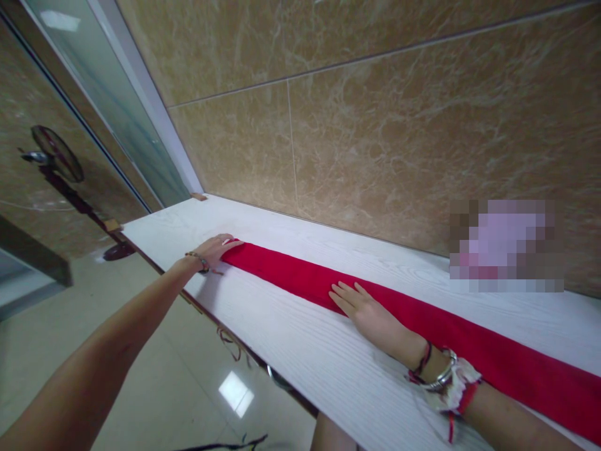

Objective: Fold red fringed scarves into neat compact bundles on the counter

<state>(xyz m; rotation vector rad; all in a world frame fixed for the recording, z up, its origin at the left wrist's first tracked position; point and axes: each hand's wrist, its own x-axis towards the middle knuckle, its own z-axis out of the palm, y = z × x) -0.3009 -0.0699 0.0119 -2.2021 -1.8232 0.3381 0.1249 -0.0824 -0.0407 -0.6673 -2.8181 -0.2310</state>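
A long strip of red cloth (pixel 291 270) lies flat along the white table (pixel 291 341), running from the left part of the tabletop out past the right edge of the view. At the strip's far left end, my left hand (pixel 215 249) rests with its fingers stretched over the end of the fabric. My right hand (pixel 359 307) lies flat on the cloth near the middle, palm down and fingers extended. Bracelets circle both wrists, and the right one also wears a pale ruffled band (pixel 457 385).
A marbled tile wall (pixel 375 138) borders the table's back edge. Against it at the right stands a blurred pinkish item (pixel 504 241). Beyond the left end are a standing fan (pixel 59 153) and a glass door (pixel 122 100). Ribbons (pixel 230 343) hang from the front edge.
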